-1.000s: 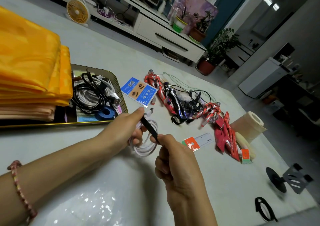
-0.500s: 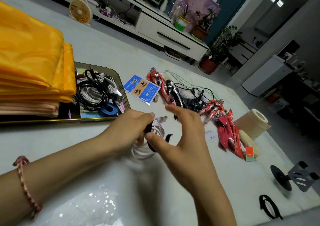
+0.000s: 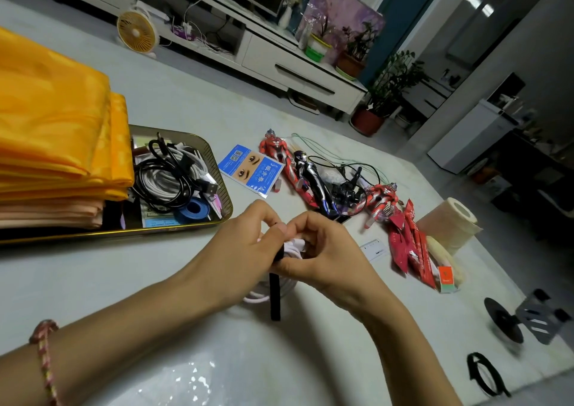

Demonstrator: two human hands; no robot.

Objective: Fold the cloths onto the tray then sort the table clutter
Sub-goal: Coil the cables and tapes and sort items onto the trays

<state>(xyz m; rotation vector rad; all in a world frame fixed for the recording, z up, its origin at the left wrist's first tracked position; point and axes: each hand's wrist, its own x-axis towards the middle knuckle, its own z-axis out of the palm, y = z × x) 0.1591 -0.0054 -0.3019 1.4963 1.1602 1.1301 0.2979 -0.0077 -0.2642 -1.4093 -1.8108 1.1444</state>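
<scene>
A stack of folded orange and peach cloths (image 3: 52, 144) fills the left part of the gold-rimmed tray (image 3: 198, 224). Coiled black and white cables (image 3: 169, 175) and a blue tape roll (image 3: 194, 209) lie in the tray's right end. Above the table's middle, my left hand (image 3: 245, 244) and my right hand (image 3: 320, 250) meet around a coiled white cable (image 3: 293, 247). A black strap (image 3: 275, 293) is wrapped on the coil, and its loose end hangs down below my fingers. Both hands pinch the bundle.
Right of the tray lie a blue eye-sticker card (image 3: 250, 169), red and black toy figures (image 3: 307, 179) tangled with cords, red sachets (image 3: 410, 244), a tissue roll (image 3: 447, 224) and a small ruler (image 3: 374, 248). A black stand (image 3: 528, 318) and black loop (image 3: 484, 377) sit near the right edge.
My right hand, which was stretching the black strap away from the coil, came back onto it. The strap went round the white cable and its end now hangs down.
</scene>
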